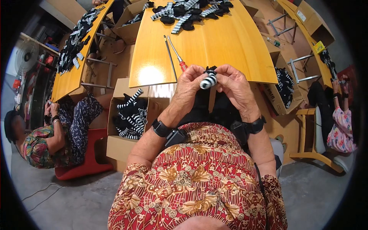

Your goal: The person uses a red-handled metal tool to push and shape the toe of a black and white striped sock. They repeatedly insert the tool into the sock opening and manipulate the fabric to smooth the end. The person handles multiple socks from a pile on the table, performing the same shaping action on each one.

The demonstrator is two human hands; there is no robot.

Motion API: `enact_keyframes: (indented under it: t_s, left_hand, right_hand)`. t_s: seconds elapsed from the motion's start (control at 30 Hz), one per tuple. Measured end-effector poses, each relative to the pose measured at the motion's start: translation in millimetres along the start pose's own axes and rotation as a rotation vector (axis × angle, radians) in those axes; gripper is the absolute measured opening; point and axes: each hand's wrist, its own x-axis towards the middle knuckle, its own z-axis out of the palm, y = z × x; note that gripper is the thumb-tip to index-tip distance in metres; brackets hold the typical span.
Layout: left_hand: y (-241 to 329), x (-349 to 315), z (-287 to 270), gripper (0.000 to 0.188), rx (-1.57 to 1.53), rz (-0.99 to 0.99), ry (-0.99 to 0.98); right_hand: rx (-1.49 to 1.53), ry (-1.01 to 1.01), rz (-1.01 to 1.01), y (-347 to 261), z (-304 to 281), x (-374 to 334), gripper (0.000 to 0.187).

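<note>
Just past the near edge of the table, both hands hold a small black-and-white striped fabric tube (209, 81). A dark, ruffled end of it sticks up between the fingertips, and the striped rounded end points toward me. My left hand (190, 82) pinches it from the left with thumb and forefinger. From the right, my right hand (234, 81) grips the dark end the same way. A red-handled screwdriver (180, 60) lies on the table, its handle partly behind my left hand. Left of it lies a thin dark rod (170, 55).
Striped and black fabric pieces (188, 13) are heaped at the far end of the yellow table (226, 42). Cardboard boxes with striped pieces stand at left (130, 115) and right (283, 88). People sit at side tables, one left (50, 138), one right (341, 128).
</note>
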Motion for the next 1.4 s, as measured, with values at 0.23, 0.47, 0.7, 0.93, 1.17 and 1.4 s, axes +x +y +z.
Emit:
enact_keyframes:
  t_s: [0.23, 0.47, 0.7, 0.93, 1.17, 1.4]
  left_hand:
    - [8, -3, 18, 0.009, 0.170, 0.217, 0.044]
    - [6, 2, 15, 0.009, -0.009, 0.165, -0.061]
    - [7, 2, 15, 0.010, -0.063, 0.001, -0.207]
    - [-5, 1, 9, 0.011, 0.141, 0.065, 0.009]
    - [-6, 0, 15, 0.009, 0.100, 0.071, 0.077]
    - [-15, 5, 8, 0.010, -0.131, 0.071, 0.057]
  right_hand:
    - [-0.106, 0.004, -0.088, 3, -2, -6, 0.012]
    - [-0.048, 0.105, -0.146, 4, 11, -4, 0.007]
    - [0.088, 0.087, -0.114, 13, -2, -1, 0.008]
    - [-0.229, 0.219, -0.221, 14, 0, -2, 0.005]
    - [-0.076, 0.126, -0.188, 11, -2, -4, 0.005]
    - [-0.277, 0.222, -0.193, 14, 4, -1, 0.005]
